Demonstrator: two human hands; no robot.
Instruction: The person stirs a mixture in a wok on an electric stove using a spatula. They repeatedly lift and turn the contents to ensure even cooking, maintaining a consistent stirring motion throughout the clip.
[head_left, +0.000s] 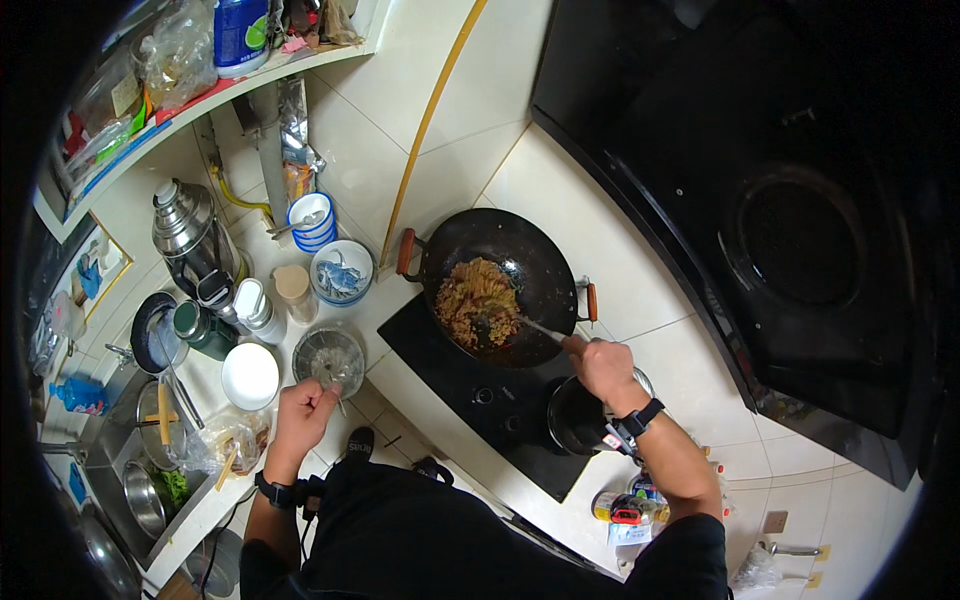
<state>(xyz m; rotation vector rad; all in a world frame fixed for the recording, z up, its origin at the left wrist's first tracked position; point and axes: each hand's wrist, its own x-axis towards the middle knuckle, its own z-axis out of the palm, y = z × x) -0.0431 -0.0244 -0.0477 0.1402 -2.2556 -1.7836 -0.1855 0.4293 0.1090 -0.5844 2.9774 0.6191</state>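
My right hand (606, 369) grips the handle of a metal spatula (541, 328). The spatula's head is hidden in a browned, crumbly food mixture (480, 300). That food lies in a black wok (544, 255) with wooden side handles, on the black cooktop (450, 360). My left hand (306, 416) is curled, thumb forward, at the near edge of a round bin with a clear plastic liner (328, 346). Whether a small thing is pinched in its fingers cannot be made out. A white bowl (250, 376) stands on the counter just left of it.
A dark pot (574, 416) sits on the near burner, beneath my right forearm. Sauce bottles (626, 508) stand right of the cooktop. On the left are stacked bowls (341, 271), a steel thermos (187, 232), jars (259, 311) and a sink (105, 465). A black range hood (720, 225) overhangs the right.
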